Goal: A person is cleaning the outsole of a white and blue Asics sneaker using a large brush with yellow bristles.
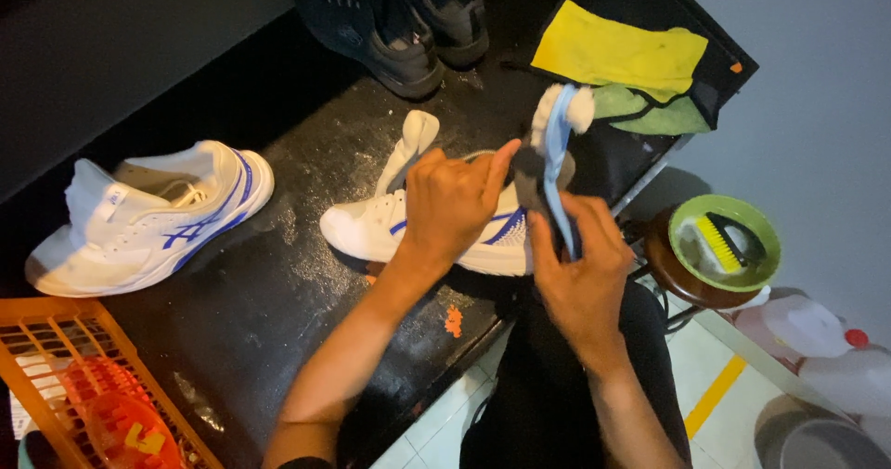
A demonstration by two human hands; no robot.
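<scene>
Black wet table held a white shoe mid-scene, toe left, long axis left-right; looked light, stiff-soled, best gripped at the heel. Left hand was closed on it. Right hand was clenched round a blue brush, upright, probably slippery.

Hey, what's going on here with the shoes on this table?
A person is cleaning a white and blue sneaker on a dark table. The left hand steadies the shoe, while the right hand holds a blue-handled brush over it. Its mate lies to the left, black shoes sit behind, and a green bowl holding another brush stands on a stool to the right.
</scene>
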